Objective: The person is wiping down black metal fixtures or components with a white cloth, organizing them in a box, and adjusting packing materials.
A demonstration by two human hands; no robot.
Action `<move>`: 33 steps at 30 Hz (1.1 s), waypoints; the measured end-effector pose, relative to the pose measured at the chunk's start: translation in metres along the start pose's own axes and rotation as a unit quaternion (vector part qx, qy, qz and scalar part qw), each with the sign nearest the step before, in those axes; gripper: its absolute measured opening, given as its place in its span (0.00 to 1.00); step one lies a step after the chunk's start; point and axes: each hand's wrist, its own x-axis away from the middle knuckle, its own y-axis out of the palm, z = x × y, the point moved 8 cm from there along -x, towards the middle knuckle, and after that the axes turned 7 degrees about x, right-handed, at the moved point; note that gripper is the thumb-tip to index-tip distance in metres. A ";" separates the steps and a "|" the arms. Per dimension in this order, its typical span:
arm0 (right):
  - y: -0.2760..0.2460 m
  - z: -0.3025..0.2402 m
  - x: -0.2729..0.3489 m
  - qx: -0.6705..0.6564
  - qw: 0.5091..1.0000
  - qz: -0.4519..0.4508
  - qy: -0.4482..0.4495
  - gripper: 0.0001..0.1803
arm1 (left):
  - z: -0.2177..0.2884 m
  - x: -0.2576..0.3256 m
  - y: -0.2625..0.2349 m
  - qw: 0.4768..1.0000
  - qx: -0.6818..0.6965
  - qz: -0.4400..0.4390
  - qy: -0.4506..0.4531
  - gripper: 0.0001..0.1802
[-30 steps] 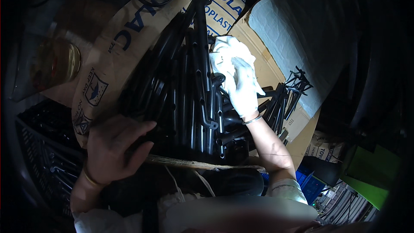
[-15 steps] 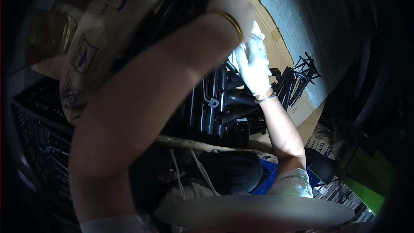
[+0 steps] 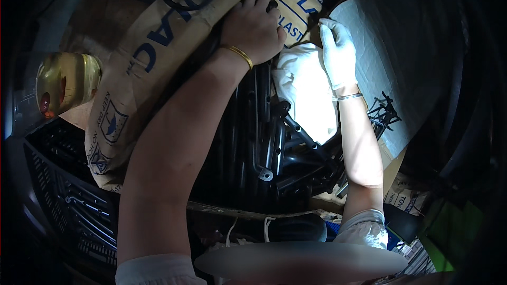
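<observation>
My bare left hand [image 3: 256,29], with a gold bangle at the wrist, is closed at the upper ends of the black metal tubes [image 3: 262,95]. Its fingers curl over a dark tube end, though the palm hides most of the grip. Over to the right, my right hand [image 3: 339,53] wears a thin white glove. Its fingertips are pressed together beside the printed paper sack; anything between them is too small to make out. A brightly lit white cloth or bag [image 3: 309,92] lies crumpled on the tubes, just left of the gloved hand.
Large brown paper sacks [image 3: 137,68] drape along the left and top. A jar of yellowish liquid [image 3: 68,84] stands far left, above a black slotted crate [image 3: 58,174]. A grey sheet [image 3: 401,47] covers the right side, with thin black rods [image 3: 384,113] at its edge.
My left hand has moved left, away from the gloved right hand, onto the tube ends. The right hand has shifted right, and the white bundle now shows fully. The view has shifted too.
</observation>
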 end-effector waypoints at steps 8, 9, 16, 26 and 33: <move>0.004 -0.011 0.033 -0.005 0.995 -0.101 0.012 0.16 | -0.004 -0.001 0.000 0.999 0.052 0.002 -0.013 0.19; 0.000 -0.015 0.038 0.004 0.995 -0.102 -0.010 0.16 | -0.005 -0.001 0.000 0.999 0.050 0.001 -0.017 0.18; -0.021 -0.018 0.050 0.051 0.993 -0.099 -0.029 0.17 | -0.004 -0.002 0.000 0.999 0.035 -0.010 -0.018 0.20; -0.013 -0.022 0.020 0.095 0.993 0.000 -0.065 0.15 | -0.005 0.001 -0.007 0.996 0.083 0.033 -0.012 0.26; -0.020 0.050 -0.035 0.154 0.978 0.132 -0.038 0.17 | -0.004 -0.003 -0.006 0.998 0.036 0.050 0.010 0.24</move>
